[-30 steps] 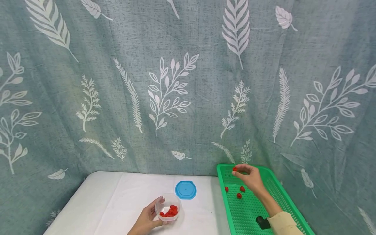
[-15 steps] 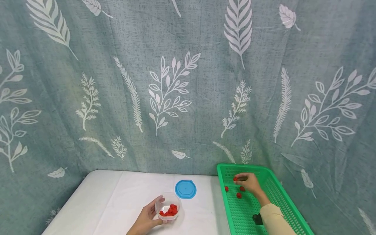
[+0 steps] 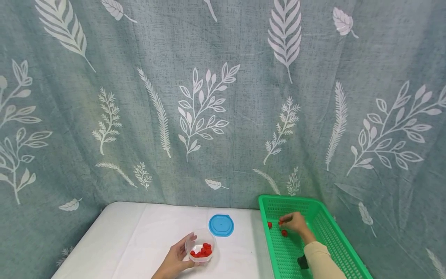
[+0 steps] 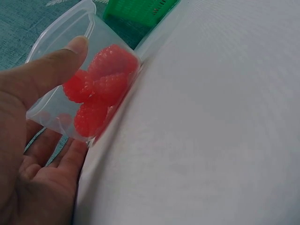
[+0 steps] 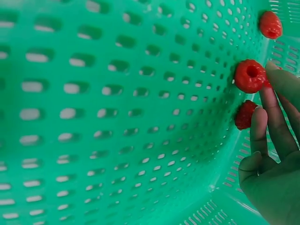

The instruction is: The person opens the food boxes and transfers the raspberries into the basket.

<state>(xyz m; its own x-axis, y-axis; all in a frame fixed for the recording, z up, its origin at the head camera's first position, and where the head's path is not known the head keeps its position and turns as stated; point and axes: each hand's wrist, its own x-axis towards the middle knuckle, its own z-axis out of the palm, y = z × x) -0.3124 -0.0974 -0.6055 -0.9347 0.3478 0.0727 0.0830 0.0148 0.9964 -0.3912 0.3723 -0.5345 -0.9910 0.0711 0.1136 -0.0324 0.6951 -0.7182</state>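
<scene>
My left hand (image 3: 177,256) grips a clear plastic tub (image 3: 203,235) tilted on the white tabletop, thumb along one side and fingers round the other. Several red raspberries (image 4: 110,70) lie at the bottom of the tub. My right hand (image 3: 294,223) is down inside the green basket (image 3: 278,267), thumb and fingers pinching a raspberry (image 3: 280,223) that is mostly hidden in the right wrist view. Close by its fingertips on the basket floor are a raspberry (image 5: 249,79) with its hollow showing and a darker raspberry (image 5: 244,115). Another raspberry (image 5: 270,24) lies farther off by the basket wall.
A blue round lid (image 3: 221,225) lies on the white table (image 3: 139,232) behind the tub, between it and the basket. The basket's raised rim runs along the table's right side. A patterned green curtain (image 3: 223,174) hangs behind everything.
My right hand has lowered with the pinched raspberry from above the basket to near its floor. The left hand and the tub stay in place.
</scene>
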